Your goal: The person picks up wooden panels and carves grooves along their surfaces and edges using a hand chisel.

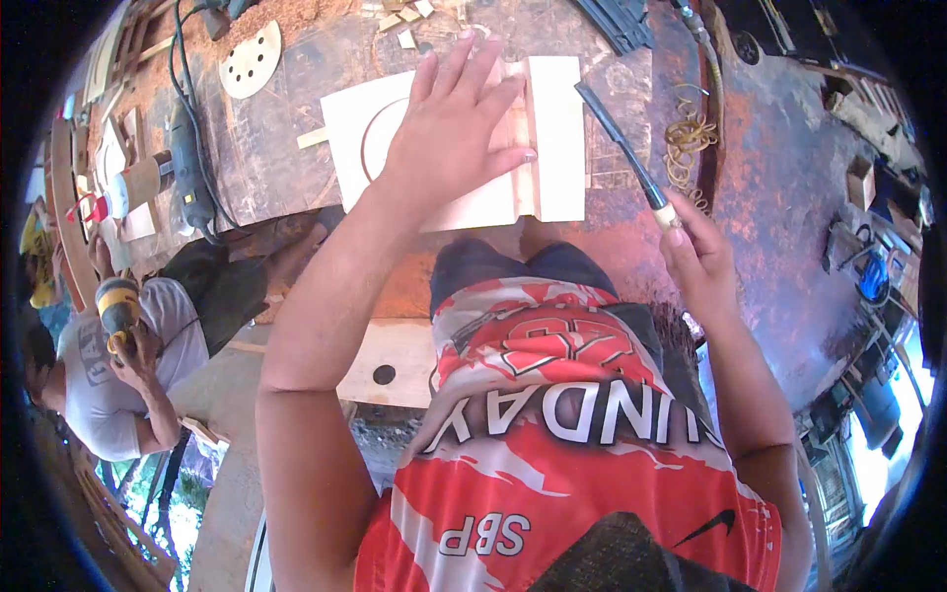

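My left hand (449, 133) lies flat with its fingers spread on a pale wooden board (560, 138). The board has a curved line cut or drawn near its left part, and a recessed strip (526, 148) runs down it beside my thumb. To the right of the board, my right hand (702, 259) is closed round the light handle of a chisel (631, 158). The chisel's dark blade points up and to the left, its tip just beyond the board's right edge and apart from it.
A corded power tool (187, 168) and a perforated sanding disc (251, 61) lie on the worktable (306, 94) at left. Wood offcuts (406, 39) lie at the top. Coiled cord (691, 138) hangs at right. A co-worker (128, 365) holds a yellow tool at far left.
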{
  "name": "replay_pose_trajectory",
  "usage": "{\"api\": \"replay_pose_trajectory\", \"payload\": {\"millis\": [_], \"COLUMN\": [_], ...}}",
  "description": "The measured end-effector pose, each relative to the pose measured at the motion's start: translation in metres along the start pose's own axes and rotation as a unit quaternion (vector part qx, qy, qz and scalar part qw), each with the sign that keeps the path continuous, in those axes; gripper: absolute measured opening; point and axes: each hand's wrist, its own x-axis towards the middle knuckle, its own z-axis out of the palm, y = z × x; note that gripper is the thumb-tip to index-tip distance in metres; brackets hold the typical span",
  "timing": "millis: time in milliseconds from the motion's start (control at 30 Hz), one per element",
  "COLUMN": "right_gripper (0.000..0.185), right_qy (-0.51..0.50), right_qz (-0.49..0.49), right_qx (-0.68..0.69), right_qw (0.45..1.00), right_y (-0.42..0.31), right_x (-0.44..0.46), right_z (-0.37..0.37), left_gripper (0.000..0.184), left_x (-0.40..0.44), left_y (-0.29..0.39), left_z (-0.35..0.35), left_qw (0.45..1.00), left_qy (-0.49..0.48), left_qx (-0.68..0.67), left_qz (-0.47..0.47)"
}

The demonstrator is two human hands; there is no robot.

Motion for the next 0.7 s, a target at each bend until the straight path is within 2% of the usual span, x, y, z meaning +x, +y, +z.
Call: {"api": "replay_pose_trajectory", "payload": {"millis": [233, 300, 333, 400, 533, 600, 633, 700], "right_gripper": [0.044, 0.044, 0.044, 0.042, 0.042, 0.041, 0.041, 0.041], "right_qy": [-0.002, -0.002, -0.002, 0.009, 0.004, -0.026, -0.025, -0.043], "right_qz": [-0.002, 0.003, 0.003, -0.006, -0.035, -0.054, -0.054, -0.097], "right_qx": [-0.008, -0.003, -0.003, -0.021, -0.058, -0.165, -0.169, -0.268], "right_qw": [1.0, 1.0, 1.0, 1.0, 0.998, 0.984, 0.984, 0.958], "right_y": [0.0, 0.0, -0.002, -0.005, -0.017, -0.04, -0.048, -0.063], "right_x": [-0.007, -0.011, -0.011, -0.012, -0.012, -0.008, -0.006, 0.0], "right_z": [0.001, 0.001, 0.002, 0.004, -0.001, -0.005, -0.007, -0.009], "left_gripper": [0.048, 0.06, 0.06, 0.075, 0.084, 0.075, 0.075, 0.06], "left_x": [-0.007, -0.007, -0.006, -0.004, -0.002, -0.005, -0.006, -0.007], "left_y": [0.004, 0.002, 0.002, 0.002, -0.004, -0.01, -0.013, -0.021], "left_z": [0.002, 0.003, 0.003, 0.001, 0.001, 0.001, 0.002, 0.004], "left_qw": [0.996, 0.998, 0.998, 0.996, 0.998, 0.994, 0.994, 0.995], "left_qy": [-0.034, -0.031, -0.031, 0.05, 0.054, 0.054, 0.057, 0.054], "left_qx": [0.018, -0.015, -0.016, -0.08, 0.008, 0.057, 0.054, 0.027], "left_qz": [0.075, 0.046, 0.046, 0.012, -0.015, -0.074, -0.075, -0.084]}}
